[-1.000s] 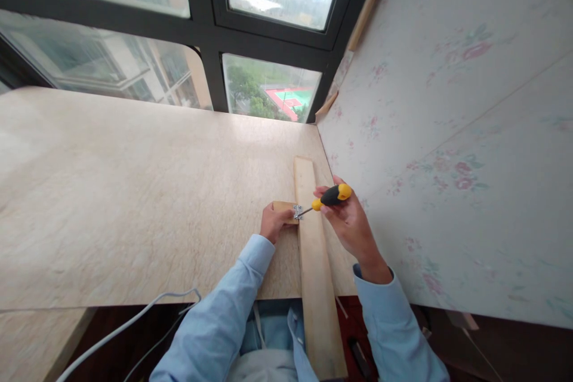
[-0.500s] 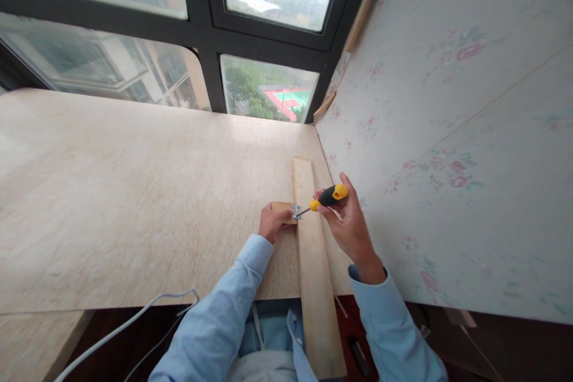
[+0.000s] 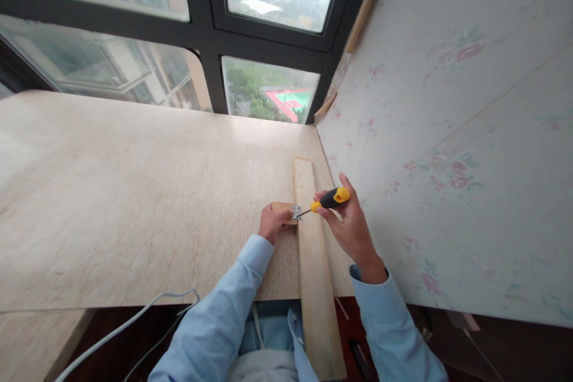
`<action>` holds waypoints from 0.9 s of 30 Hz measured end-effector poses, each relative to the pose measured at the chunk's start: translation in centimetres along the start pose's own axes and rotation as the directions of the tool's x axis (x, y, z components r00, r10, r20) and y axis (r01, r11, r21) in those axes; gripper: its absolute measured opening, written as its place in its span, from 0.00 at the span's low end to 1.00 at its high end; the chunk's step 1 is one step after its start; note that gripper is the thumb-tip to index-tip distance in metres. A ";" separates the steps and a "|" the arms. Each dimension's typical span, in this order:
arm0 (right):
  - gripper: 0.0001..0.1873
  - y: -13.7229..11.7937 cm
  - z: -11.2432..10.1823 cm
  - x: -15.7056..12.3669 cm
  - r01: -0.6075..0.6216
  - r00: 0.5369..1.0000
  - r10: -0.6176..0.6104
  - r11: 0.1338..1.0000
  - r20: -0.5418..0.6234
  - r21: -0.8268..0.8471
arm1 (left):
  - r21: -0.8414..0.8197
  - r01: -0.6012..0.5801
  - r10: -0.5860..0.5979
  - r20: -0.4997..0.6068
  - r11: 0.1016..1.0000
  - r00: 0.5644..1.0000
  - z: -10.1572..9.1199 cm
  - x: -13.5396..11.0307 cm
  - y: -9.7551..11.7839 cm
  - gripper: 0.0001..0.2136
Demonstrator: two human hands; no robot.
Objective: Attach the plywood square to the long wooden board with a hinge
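A yellow-and-black screwdriver [image 3: 330, 198] is gripped by its handle in my right hand [image 3: 351, 230], its shaft slanting down to the left. The tip meets a small silver hinge [image 3: 297, 212], which lies across the joint between a small wooden block [image 3: 281, 207] and a long wooden board [image 3: 313, 262]. My left hand [image 3: 272, 224] is closed on the block, with the thumb close to the hinge. Any screw under the tip is too small to make out. The board's near end sticks out past the counter edge toward my body.
The pale marble-patterned counter [image 3: 134, 203] runs to a dark-framed window [image 3: 201, 42]. A wall with flowered paper [image 3: 447, 161] rises close to my right hand. A white cable [image 3: 134, 316] curves over the front edge at left.
Almost everything stays in place. The screwdriver handle has shifted very slightly to the right, with its tip still at the hinge.
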State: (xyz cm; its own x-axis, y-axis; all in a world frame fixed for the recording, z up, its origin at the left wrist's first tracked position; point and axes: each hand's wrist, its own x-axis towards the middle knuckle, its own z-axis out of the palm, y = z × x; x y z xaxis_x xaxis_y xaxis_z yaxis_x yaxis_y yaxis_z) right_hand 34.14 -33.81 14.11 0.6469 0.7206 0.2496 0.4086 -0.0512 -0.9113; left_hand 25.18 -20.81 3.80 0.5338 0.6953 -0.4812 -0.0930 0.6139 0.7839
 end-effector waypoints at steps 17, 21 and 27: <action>0.54 0.6 -0.4 -0.1 -0.086 0.979 0.064 0.990 -0.193 -0.110 | 0.022 -0.004 0.004 -0.005 1.000 1.000 -0.1 0.0 -0.1 0.18; 0.58 1.0 -0.1 0.0 -0.079 0.982 0.062 0.993 -0.177 -0.092 | 0.015 -0.005 0.004 0.012 1.000 1.000 -0.1 -0.1 0.0 0.18; 0.43 0.9 -1.1 0.1 -0.041 0.994 0.018 0.976 0.109 0.215 | 0.027 -0.015 0.015 0.009 1.000 1.000 -0.2 0.2 -0.2 0.17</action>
State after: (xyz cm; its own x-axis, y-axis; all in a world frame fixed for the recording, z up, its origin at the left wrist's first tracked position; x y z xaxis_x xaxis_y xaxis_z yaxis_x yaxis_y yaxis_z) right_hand 35.29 -34.51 13.66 0.5801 0.7905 0.1963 0.2334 0.0695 -0.9699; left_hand 25.11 -20.74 3.48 0.5399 0.7012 -0.4657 -0.0783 0.5927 0.8016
